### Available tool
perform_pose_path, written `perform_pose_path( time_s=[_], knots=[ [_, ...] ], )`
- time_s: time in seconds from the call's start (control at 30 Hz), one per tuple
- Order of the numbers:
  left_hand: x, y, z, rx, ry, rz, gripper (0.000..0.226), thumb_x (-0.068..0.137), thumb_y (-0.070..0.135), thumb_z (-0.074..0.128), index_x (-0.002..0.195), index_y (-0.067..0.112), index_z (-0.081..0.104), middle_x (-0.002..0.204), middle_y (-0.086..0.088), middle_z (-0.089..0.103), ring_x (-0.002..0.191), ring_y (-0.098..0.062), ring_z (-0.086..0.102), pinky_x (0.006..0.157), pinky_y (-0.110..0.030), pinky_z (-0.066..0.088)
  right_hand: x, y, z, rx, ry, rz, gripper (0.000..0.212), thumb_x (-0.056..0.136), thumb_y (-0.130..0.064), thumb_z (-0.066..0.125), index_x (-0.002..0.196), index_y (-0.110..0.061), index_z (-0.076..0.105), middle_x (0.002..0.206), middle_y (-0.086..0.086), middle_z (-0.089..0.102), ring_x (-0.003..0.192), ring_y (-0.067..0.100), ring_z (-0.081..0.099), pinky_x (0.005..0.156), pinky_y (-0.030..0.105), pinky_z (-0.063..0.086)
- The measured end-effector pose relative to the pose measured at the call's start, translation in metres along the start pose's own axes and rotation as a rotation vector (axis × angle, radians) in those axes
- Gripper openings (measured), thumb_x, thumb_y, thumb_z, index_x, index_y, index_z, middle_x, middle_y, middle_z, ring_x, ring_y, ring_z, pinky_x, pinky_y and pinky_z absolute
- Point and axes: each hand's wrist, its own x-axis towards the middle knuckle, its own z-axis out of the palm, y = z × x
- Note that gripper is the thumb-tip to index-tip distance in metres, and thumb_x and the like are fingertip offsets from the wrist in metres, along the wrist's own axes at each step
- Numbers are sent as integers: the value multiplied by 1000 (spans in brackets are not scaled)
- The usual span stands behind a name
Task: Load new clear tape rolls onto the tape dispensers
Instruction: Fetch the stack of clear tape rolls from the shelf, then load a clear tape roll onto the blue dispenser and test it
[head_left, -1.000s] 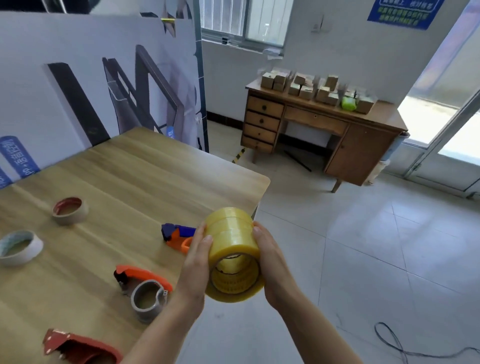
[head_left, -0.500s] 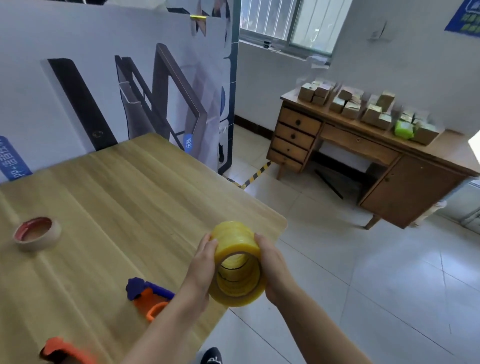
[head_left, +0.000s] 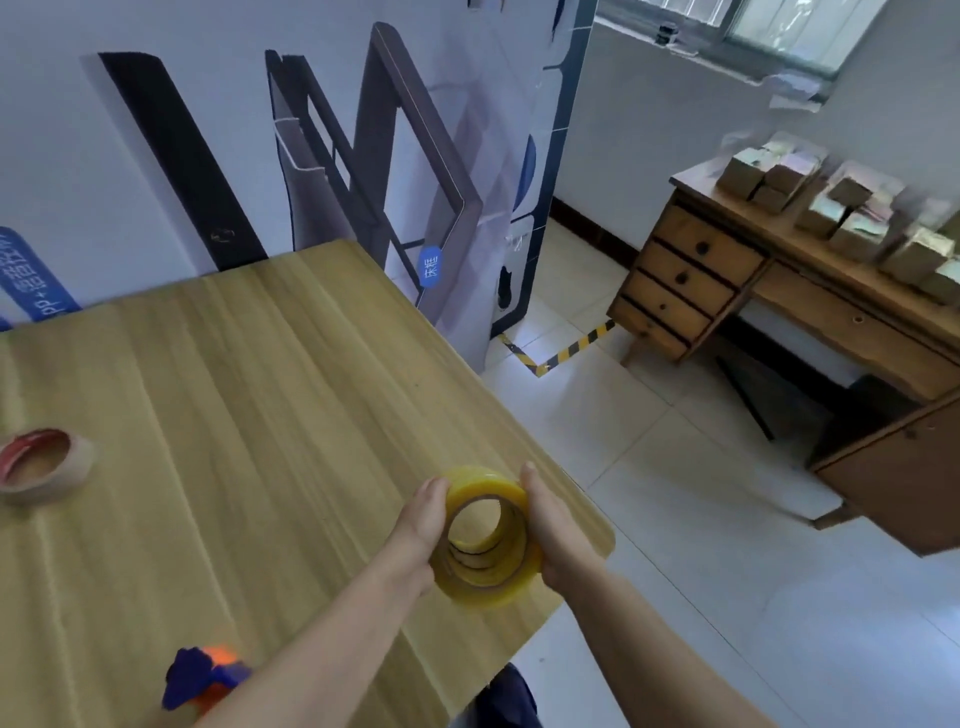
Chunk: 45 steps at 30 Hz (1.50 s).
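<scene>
Clear tape rolls (head_left: 483, 590) — a yellowish stack, tipped so the hollow core faces the person — held in the air over the near right corner of the table (head_left: 260, 389). Left hand (head_left: 418, 530) clasps one side, right hand (head_left: 558, 538) the other, thumbs on top; fingers underneath hidden. Blue-and-orange tape dispenser (head_left: 200, 675) sits on the table by the left forearm, blurred. Used roll (head_left: 44, 465) with red core lies far left, well apart. Wooden desk (head_left: 691, 275) with small boxes (head_left: 831, 208) stands across the room.
</scene>
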Motion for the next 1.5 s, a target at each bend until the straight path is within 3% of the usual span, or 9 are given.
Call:
perform_pose_path(
  time_s=[0.07,0.2,0.43,0.57,0.77,0.87,1.03,1.17,1.5],
  knots=[
    [14,9,8,-33,43,-49,32,98,25,37,87,10,64,89,-12,64,87,-26,60,81,-36,50,23,-10,-4,-52,-41,26,80,89,-72,26,146,-17,36,145,12,47,130,31,47,111,50,37],
    [45,23,20,-92,110,-171,49,95,41,37,130,12,54,130,-15,58,120,-33,53,106,-49,39,56,-37,-10,-161,-114,125,109,65,-90,18,142,-17,43,136,15,55,120,33,56,95,47,51],
    [87,41,27,-115,243,-281,71,86,67,41,139,20,44,137,-13,53,122,-38,50,104,-54,40,99,-64,-17,-375,-282,150,108,50,-97,36,127,-23,53,127,7,58,111,32,58,77,42,56],
    [97,46,25,-107,189,-323,103,52,93,47,132,28,50,130,-9,59,118,-36,53,103,-56,39,114,-72,-18,-522,-331,68,63,72,-71,64,113,-24,54,113,0,61,103,22,59,78,37,59],
    [90,37,19,44,139,-206,91,47,58,85,130,42,49,123,2,63,112,-26,58,94,-56,47,119,-74,-15,-667,-247,-10,21,91,-36,53,105,-21,49,94,-3,57,80,11,55,65,22,51],
    [85,37,17,79,165,-89,69,83,32,70,142,39,37,132,0,58,119,-22,53,102,-46,44,112,-74,-12,-658,-185,-98,7,90,-28,51,87,-22,52,82,-5,54,71,7,51,58,21,44],
    [63,51,9,181,205,204,58,90,21,62,143,28,40,136,3,52,122,-13,50,98,-23,38,98,-73,0,-792,-88,-383,26,77,-32,47,91,-14,60,97,-1,55,109,21,47,93,44,47],
    [30,71,-12,177,221,416,42,93,20,60,132,33,51,129,10,56,118,-10,52,99,-23,38,55,-89,19,-586,-67,-552,15,83,-26,54,92,-15,59,86,5,63,86,21,62,79,43,56],
    [-81,92,-109,-66,196,682,36,88,-3,57,106,26,68,102,-1,72,108,-23,62,99,-39,44,-71,-107,75,-71,-640,-659,31,91,-40,59,95,-9,66,76,6,69,76,18,67,75,29,54]
  ],
)
